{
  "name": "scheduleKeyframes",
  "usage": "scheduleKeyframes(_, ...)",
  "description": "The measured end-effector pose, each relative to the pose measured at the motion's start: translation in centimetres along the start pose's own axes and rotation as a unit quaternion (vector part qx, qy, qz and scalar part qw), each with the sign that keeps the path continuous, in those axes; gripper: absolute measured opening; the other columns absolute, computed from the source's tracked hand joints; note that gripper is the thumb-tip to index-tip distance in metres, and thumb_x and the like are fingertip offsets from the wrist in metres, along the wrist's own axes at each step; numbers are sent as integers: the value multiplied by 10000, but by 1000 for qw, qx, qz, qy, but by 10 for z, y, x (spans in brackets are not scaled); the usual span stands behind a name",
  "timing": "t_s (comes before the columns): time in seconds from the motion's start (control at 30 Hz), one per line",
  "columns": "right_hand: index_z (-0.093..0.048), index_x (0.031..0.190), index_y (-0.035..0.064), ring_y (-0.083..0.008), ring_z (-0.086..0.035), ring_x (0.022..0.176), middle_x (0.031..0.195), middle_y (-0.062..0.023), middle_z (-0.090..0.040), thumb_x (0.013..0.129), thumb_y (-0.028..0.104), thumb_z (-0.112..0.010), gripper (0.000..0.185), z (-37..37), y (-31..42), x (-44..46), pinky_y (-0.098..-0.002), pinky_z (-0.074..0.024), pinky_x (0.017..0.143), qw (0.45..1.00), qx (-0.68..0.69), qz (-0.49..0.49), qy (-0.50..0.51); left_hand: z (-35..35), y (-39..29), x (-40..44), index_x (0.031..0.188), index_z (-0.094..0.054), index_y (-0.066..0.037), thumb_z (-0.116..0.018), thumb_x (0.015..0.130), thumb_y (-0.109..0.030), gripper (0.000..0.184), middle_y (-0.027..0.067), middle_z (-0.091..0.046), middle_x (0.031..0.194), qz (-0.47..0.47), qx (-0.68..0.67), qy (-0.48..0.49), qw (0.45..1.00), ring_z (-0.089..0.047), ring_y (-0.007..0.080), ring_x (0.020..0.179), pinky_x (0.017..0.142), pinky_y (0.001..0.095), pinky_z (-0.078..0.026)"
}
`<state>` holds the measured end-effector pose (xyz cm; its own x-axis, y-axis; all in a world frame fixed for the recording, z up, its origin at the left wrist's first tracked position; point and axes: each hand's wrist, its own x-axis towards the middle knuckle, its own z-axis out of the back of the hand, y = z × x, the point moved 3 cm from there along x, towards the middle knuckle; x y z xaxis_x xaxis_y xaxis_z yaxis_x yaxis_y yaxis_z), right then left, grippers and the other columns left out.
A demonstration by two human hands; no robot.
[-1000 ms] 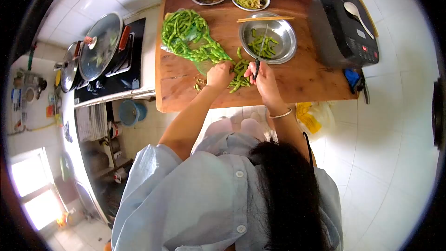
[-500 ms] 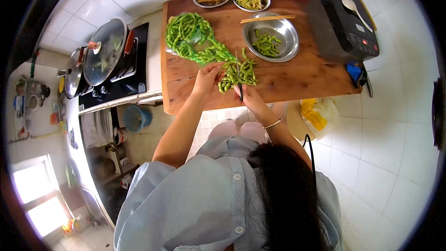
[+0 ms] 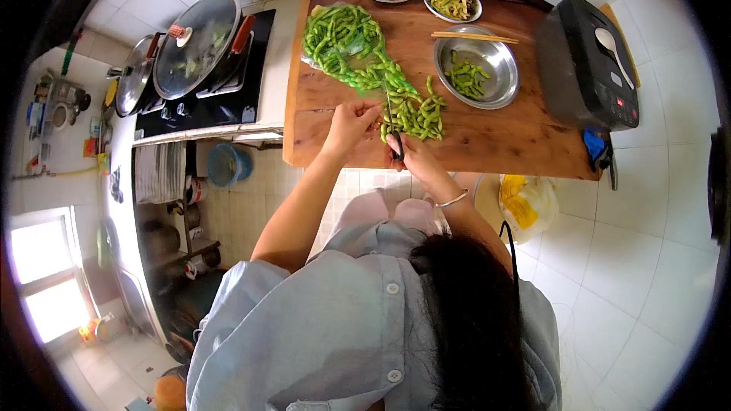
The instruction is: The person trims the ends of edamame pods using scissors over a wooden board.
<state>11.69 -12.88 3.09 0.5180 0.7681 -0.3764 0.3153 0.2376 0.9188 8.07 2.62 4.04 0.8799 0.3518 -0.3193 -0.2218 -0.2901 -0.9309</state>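
Right hand (image 3: 412, 155) clasping scissors (image 3: 399, 150); left hand (image 3: 351, 125) half-curled, hold unclear. Some pods (image 3: 466, 80) in bowl (image 3: 502, 78); most outside: near heap (image 3: 420, 116), far-left bag (image 3: 344, 36).

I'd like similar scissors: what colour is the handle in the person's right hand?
The scissors handle is black; it shows best in the head view.

The right hand (image 3: 409, 154) curls in a grip, its wrist (image 3: 439, 184) and forearm (image 3: 480, 221) slanting back toward the body. Just left of that grip and slightly farther forward, the left hand (image 3: 354, 123) bends its fingers inward, the left forearm (image 3: 303, 202) trailing behind; whether its fingertips pinch is unclear.
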Motion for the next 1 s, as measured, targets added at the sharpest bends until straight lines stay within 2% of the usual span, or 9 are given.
scheduleKeyframes(0.07,-547,758,81,-65,-463,571,678,0,-548,920,438,-480,397,-2,6,-2,-203,-368,522,999,42,-20,9,4,2,1,950,-611,42,-591,866,-101,167,31,-592,699,-10,-5,-23,1000,-507,70,526,473,199,-406)
scheduleKeyframes(0.17,-548,756,87,-61,-462,589,687,5,-549,920,444,-476,400,-5,13,-2,-199,-367,535,998,44,-24,44,8,-2,-5,962,-590,52,-576,878,-110,183,81,-622,758,5,-29,-15,999,-555,104,614,551,223,-438)
scheduleKeyframes(0.27,-547,752,90,-60,-448,588,686,10,-546,918,458,-468,412,-7,18,1,-201,-365,538,998,7,-47,51,16,2,-6,960,-598,35,-582,871,-106,168,64,-628,768,-2,-34,-8,999,-559,95,626,559,208,-425)
scheduleKeyframes(0.57,-535,733,85,-60,-413,586,657,23,-516,908,463,-487,420,-16,22,10,-213,-344,538,996,-74,-22,50,26,-16,-21,948,-610,46,-596,852,-67,149,54,-654,763,-37,28,-54,997,-523,60,597,535,201,-409)
scheduleKeyframes(0.67,-524,723,91,-60,-413,586,656,27,-506,910,453,-490,408,-21,30,9,-218,-333,534,994,-94,-17,57,32,-12,-21,941,-630,10,-633,834,-89,146,13,-617,742,-32,14,-45,998,-496,53,616,544,197,-377)
scheduleKeyframes(0.77,-516,709,94,-61,-415,587,651,29,-499,910,448,-492,408,-25,20,13,-220,-326,525,996,-58,-35,66,36,-8,-26,942,-628,21,-630,835,-77,145,12,-609,736,-34,43,-58,997,-500,59,614,541,201,-383)
scheduleKeyframes(0.87,-509,677,83,-68,-410,563,604,23,-480,914,436,-491,425,-26,7,19,-230,-323,520,993,-65,0,101,42,0,-27,897,-629,46,-603,839,-59,123,17,-622,719,-15,64,-78,995,-512,50,600,532,194,-404)
scheduleKeyframes(0.97,-607,825,44,-151,-488,506,534,-41,-517,916,390,-494,375,-19,-17,29,-283,-388,528,965,-243,22,93,47,7,-29,888,-629,47,-602,830,-50,116,13,-602,700,16,77,-75,994,-515,58,599,533,201,-406)
scheduleKeyframes(1.0,-569,761,51,-128,-450,496,532,-24,-499,920,383,-492,376,-21,-15,28,-272,-360,513,971,-222,19,83,49,12,-27,894,-631,45,-604,832,-54,120,12,-597,706,22,78,-73,994,-511,61,607,542,201,-406)
